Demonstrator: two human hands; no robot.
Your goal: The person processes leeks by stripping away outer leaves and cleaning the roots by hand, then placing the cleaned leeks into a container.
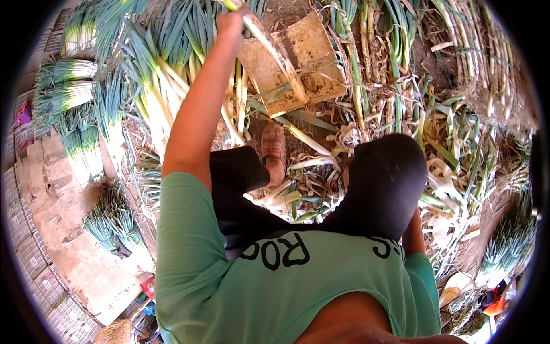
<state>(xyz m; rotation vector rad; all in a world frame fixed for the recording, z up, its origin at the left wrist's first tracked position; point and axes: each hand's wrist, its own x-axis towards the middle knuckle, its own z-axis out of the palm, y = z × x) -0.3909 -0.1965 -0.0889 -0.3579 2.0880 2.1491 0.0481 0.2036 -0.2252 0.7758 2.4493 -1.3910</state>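
Note:
My left hand (232, 26) is raised at the top edge, gripping a long scallion stalk (275, 49). The stalk slants down to the right, its brown-stained end over a dirty yellow board (320, 53). Cleaned-looking scallions with pale stems (161, 101) lie beside my left arm. My right hand is out of view behind my bent right knee (386, 180); only part of the right forearm (414, 236) shows. Between my legs, a loose scallion (309, 139) lies by my left foot (273, 150).
Peeled leaves (451, 167) litter the ground to the right. Unpeeled scallions with dry, dirty skins (477, 56) lie at the upper right. Sorted scallion bunches (77, 92) sit at the left, near a worn flat sheet (56, 180) and gridded crates (47, 286). More bunches (505, 245) stand at the lower right.

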